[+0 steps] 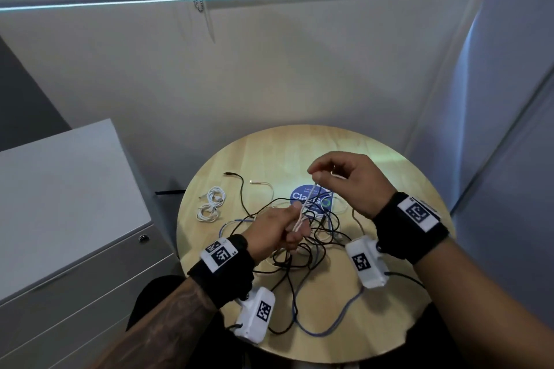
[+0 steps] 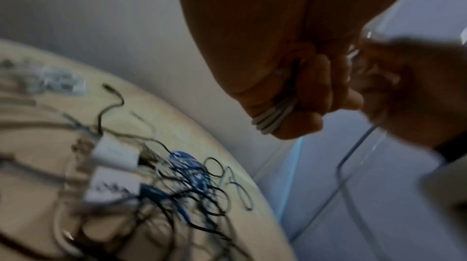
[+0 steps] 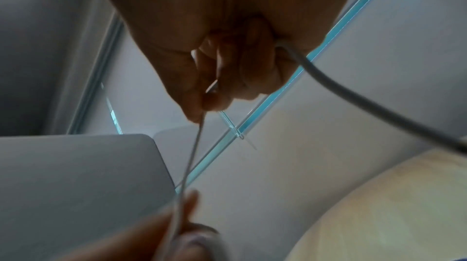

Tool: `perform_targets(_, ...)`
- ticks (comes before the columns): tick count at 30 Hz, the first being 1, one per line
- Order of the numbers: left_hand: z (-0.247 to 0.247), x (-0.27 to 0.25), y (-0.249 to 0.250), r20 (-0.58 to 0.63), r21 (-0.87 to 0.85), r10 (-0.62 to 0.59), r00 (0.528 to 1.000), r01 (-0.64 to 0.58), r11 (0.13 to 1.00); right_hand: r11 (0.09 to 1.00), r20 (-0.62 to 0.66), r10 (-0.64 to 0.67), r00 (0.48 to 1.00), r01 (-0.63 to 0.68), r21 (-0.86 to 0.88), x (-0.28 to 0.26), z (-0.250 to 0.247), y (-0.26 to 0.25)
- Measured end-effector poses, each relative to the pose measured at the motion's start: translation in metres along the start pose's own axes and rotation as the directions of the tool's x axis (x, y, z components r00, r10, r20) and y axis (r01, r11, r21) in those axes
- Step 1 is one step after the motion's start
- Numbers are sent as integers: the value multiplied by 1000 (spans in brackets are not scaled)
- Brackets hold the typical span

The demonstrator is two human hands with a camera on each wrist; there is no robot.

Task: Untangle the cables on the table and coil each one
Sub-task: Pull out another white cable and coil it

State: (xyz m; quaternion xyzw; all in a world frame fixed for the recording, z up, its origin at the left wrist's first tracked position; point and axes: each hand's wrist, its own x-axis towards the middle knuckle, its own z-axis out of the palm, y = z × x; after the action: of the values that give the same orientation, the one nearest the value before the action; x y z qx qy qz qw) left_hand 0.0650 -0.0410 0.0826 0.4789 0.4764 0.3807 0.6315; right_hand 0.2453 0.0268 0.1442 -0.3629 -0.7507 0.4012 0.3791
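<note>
A thin white cable [image 1: 306, 207] runs taut between my two hands above the round wooden table [image 1: 395, 159]. My left hand [image 1: 281, 226] grips a small bundle of its white loops [image 2: 274, 116], fingers curled round them. Higher up and further back, my right hand [image 1: 322, 172] pinches the cable's upper part between thumb and fingertips [image 3: 202, 103]. Under both hands lies a tangle of black, blue and white cables [image 1: 302, 246]. Two coiled white cables [image 1: 211, 204] sit at the table's left.
A blue round sticker [image 1: 311, 199] lies under the tangle. A blue cable [image 1: 329, 328] loops to the table's front edge. A grey drawer cabinet [image 1: 69, 204] stands close at the left. Walls close in behind and to the right.
</note>
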Motion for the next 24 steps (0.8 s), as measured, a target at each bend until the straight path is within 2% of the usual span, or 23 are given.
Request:
perform_targets(2, 2, -4, 8, 111, -238, -49, 993, 74, 968, 1000, -102, 2, 995, -2, -4, 3, 1, 12)
perform_targets(4, 0, -8, 18, 166, -432, 24, 986, 50, 901, 999, -132, 42, 990, -43, -6, 2, 7, 27)
perform_targets(7, -9, -8, 31, 80, -651, 146, 986, -59, 757, 991, -16, 122, 992, -123, -47, -10, 32, 47)
perform_targets(10, -15, 1, 30, -77, -735, 142, 987, -152, 661, 989, 110, 109, 988, -96, -115, -24, 61, 49)
perform_targets(12, -17, 8, 23, -221, -680, 127, 967, -246, 691, 981, 206, 89, 974, -50, -190, -29, 69, 44)
perform_targets(14, -24, 15, 15, -376, -549, 141, 916, -343, 762, 957, 299, 102, 949, -12, -291, -31, 70, 40)
perform_targets(16, -34, 19, 8, -459, -439, 156, 875, -376, 816, 939, 320, 118, 940, -1, -344, -32, 64, 37)
perform_targets(18, -38, 18, 2, -438, -341, 184, 880, -352, 872, 940, 302, 128, 945, -19, -339, -33, 57, 30)
perform_targets(21, -29, 14, -1, -338, -38, 277, 899, -307, 951, 955, 296, 137, 945, -47, -293, -28, 45, 16)
perform_targets(24, -22, 12, 2, -232, 229, 344, 910, -293, 928, 962, 207, 118, 971, -60, -266, -20, 32, 3)
